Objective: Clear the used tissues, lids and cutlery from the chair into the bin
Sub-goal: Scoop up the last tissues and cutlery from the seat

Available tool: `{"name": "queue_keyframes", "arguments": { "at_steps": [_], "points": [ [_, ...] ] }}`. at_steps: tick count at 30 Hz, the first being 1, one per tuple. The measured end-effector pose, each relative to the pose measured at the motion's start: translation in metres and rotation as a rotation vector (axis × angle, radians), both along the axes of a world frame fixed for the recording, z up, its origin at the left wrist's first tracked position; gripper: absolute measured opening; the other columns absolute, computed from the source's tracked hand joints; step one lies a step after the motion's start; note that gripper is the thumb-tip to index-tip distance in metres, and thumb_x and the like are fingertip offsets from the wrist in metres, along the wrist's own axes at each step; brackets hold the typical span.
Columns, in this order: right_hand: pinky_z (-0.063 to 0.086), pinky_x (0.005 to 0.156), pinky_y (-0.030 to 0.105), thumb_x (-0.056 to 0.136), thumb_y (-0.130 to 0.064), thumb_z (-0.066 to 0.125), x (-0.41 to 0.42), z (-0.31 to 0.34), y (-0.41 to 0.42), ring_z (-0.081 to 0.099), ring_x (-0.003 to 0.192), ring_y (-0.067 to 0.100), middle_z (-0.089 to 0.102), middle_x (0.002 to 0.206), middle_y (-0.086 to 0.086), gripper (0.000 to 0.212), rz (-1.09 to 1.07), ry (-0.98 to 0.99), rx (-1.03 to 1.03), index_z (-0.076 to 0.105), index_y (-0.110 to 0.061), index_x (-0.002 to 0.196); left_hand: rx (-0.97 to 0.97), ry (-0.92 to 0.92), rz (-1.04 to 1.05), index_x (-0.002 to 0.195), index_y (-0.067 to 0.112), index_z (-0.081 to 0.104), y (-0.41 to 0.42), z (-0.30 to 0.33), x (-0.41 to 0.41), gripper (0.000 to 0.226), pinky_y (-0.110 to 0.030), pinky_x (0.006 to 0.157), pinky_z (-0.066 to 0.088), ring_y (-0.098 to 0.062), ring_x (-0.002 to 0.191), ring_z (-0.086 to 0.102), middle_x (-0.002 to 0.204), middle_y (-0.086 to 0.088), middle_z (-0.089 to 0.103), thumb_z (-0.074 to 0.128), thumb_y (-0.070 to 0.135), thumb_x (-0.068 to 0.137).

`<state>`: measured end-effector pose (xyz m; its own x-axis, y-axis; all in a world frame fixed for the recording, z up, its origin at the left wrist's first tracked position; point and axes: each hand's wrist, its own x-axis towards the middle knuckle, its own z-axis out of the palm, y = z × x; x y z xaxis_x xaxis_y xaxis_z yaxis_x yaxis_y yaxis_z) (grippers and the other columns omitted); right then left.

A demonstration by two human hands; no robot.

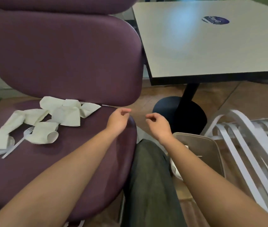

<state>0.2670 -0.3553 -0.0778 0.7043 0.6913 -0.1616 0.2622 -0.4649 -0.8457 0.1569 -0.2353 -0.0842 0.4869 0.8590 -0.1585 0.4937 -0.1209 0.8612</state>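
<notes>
Head view. Brown tiled floor (162,94) under a padded purple chair (64,54), left, and one white square table (211,46) with a black edge and a round blue sticker (216,20), on a black pedestal base (179,115).

On the purple seat, left half:
- Crumpled white paper tissues (66,112), about six, in a loose band running from the near left edge up toward the backrest.
- One white plastic fork (17,141), long axis diagonal, tines pointing up-right, handle toward the near left.
- Translucent round plastic lids (53,136), at least two, partly under the tissues; exact count unclear.

One beige bin (200,145) stands on the floor right of the chair, beside a white slatted chair (252,145).

Left hand (118,120) hovers over the seat's right edge, fingers loosely curled, holding nothing. Right hand (158,123) hovers past the bin, likewise loosely curled and empty.
</notes>
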Motion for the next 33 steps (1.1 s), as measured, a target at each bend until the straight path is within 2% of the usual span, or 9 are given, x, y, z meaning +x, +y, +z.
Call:
{"name": "queue_keyframes", "arguments": {
  "at_steps": [3, 8, 11, 15, 18, 21, 25, 29, 33],
  "points": [
    [0.046, 0.091, 0.026, 0.093, -0.017, 0.055, -0.023, 0.005, 0.03, 0.061, 0.107, 0.016, 0.068, 0.115, -0.001, 0.024, 0.06, 0.006, -0.006, 0.069, -0.017, 0.114, 0.054, 0.02, 0.048, 0.106, 0.026, 0.067, 0.021, 0.005, -0.028, 0.019, -0.024, 0.085, 0.042, -0.011, 0.098, 0.06, 0.102, 0.007, 0.065, 0.056, 0.016, 0.093],
    [0.047, 0.094, 0.03, 0.09, -0.016, 0.058, -0.056, -0.002, 0.072, 0.063, 0.105, 0.02, 0.071, 0.11, 0.002, 0.024, 0.161, -0.069, -0.058, 0.07, -0.019, 0.11, 0.066, 0.085, 0.123, 0.109, 0.025, 0.064, 0.053, 0.008, -0.073, 0.023, -0.022, 0.07, 0.042, -0.014, 0.087, 0.059, 0.097, 0.006, 0.062, 0.055, 0.013, 0.092],
    [0.046, 0.094, 0.03, 0.088, -0.016, 0.058, -0.074, -0.013, 0.096, 0.063, 0.106, 0.022, 0.071, 0.11, 0.004, 0.024, 0.234, -0.102, -0.11, 0.07, -0.02, 0.108, 0.114, 0.171, 0.153, 0.113, 0.022, 0.066, 0.075, 0.005, -0.1, 0.029, -0.03, 0.087, 0.047, -0.021, 0.098, 0.062, 0.1, 0.001, 0.063, 0.06, 0.012, 0.086],
    [0.048, 0.096, 0.036, 0.085, -0.017, 0.056, -0.091, -0.027, 0.127, 0.06, 0.111, 0.025, 0.07, 0.11, 0.005, 0.025, 0.283, -0.109, -0.15, 0.069, -0.024, 0.106, 0.221, 0.33, 0.206, 0.126, 0.019, 0.057, 0.1, -0.004, -0.122, 0.04, -0.037, 0.104, 0.035, -0.031, 0.119, 0.048, 0.123, -0.012, 0.055, 0.062, 0.018, 0.087],
    [0.046, 0.1, 0.037, 0.084, -0.017, 0.058, -0.095, -0.034, 0.147, 0.057, 0.114, 0.027, 0.068, 0.113, 0.006, 0.028, 0.336, -0.158, -0.163, 0.069, -0.023, 0.109, 0.265, 0.357, 0.257, 0.137, 0.016, 0.044, 0.108, -0.007, -0.125, 0.05, -0.039, 0.105, 0.033, -0.036, 0.124, 0.037, 0.135, -0.017, 0.04, 0.061, 0.026, 0.09],
    [0.043, 0.103, 0.038, 0.082, -0.018, 0.06, -0.099, -0.039, 0.165, 0.051, 0.119, 0.027, 0.063, 0.117, 0.005, 0.032, 0.374, -0.237, -0.177, 0.066, -0.024, 0.113, 0.262, 0.435, 0.202, 0.144, 0.019, 0.032, 0.118, -0.012, -0.13, 0.075, -0.039, 0.106, 0.032, -0.034, 0.128, 0.031, 0.14, -0.015, 0.028, 0.072, 0.026, 0.082],
    [0.036, 0.106, 0.035, 0.084, -0.018, 0.059, -0.102, -0.043, 0.186, 0.038, 0.126, 0.026, 0.052, 0.129, 0.003, 0.041, 0.428, -0.371, -0.178, 0.059, -0.024, 0.125, 0.309, 0.557, 0.133, 0.146, 0.031, 0.027, 0.13, -0.021, -0.132, 0.091, -0.046, 0.1, 0.041, -0.032, 0.126, 0.031, 0.14, -0.01, 0.022, 0.08, 0.036, 0.073],
    [0.038, 0.102, 0.037, 0.087, -0.026, 0.062, -0.105, -0.048, 0.206, 0.038, 0.122, 0.025, 0.049, 0.133, 0.003, 0.05, 0.513, -0.468, -0.154, 0.052, -0.021, 0.135, 0.391, 0.62, 0.105, 0.146, 0.03, 0.029, 0.135, -0.031, -0.135, 0.087, -0.047, 0.091, 0.047, -0.032, 0.122, 0.034, 0.138, -0.008, 0.025, 0.077, 0.043, 0.074],
    [0.038, 0.104, 0.039, 0.091, -0.034, 0.06, -0.106, -0.057, 0.225, 0.04, 0.126, 0.025, 0.05, 0.136, 0.003, 0.05, 0.557, -0.47, -0.176, 0.052, -0.019, 0.137, 0.423, 0.588, 0.129, 0.139, 0.022, 0.037, 0.141, -0.033, -0.138, 0.069, -0.045, 0.085, 0.047, -0.033, 0.12, 0.037, 0.137, -0.01, 0.027, 0.07, 0.033, 0.079]
  ]
}}
